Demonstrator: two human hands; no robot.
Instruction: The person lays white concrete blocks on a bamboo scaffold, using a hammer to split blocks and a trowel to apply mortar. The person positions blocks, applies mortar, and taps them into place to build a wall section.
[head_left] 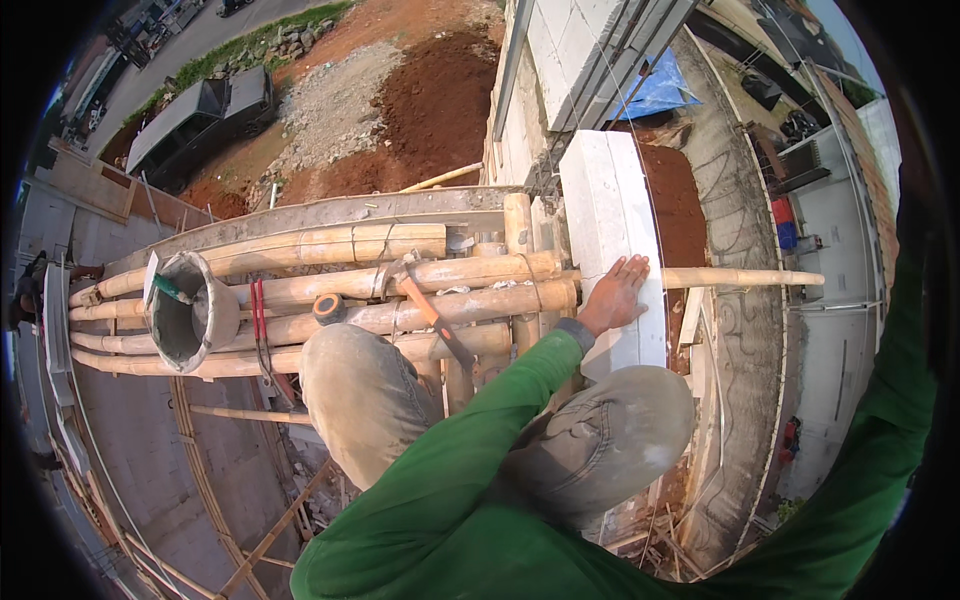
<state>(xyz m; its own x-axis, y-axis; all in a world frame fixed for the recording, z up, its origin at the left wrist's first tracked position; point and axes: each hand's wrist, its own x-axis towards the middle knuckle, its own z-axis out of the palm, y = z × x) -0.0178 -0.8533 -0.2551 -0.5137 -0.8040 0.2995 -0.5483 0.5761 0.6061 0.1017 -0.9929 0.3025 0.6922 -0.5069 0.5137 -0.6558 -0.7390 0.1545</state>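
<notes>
In the head view, my left hand point(613, 295) lies flat on the long, white, square-edged masonry block point(610, 190), toward the end nearer my body; its fingers are only slightly spread, resting rather than gripping; my right hand is out of sight, so I cannot tell its state; the block stands between the pale, round bamboo poles point(480, 270) on its left and the red-brown soil point(674, 200) beyond its right; I'd want an even palm and gentle pressure, checking the right edge against the thin, taut string point(650, 190) beside the block; the orange-handled metal hammer point(427, 310), left of the block, would suit light taps; harder shoves might spoil the line.
</notes>
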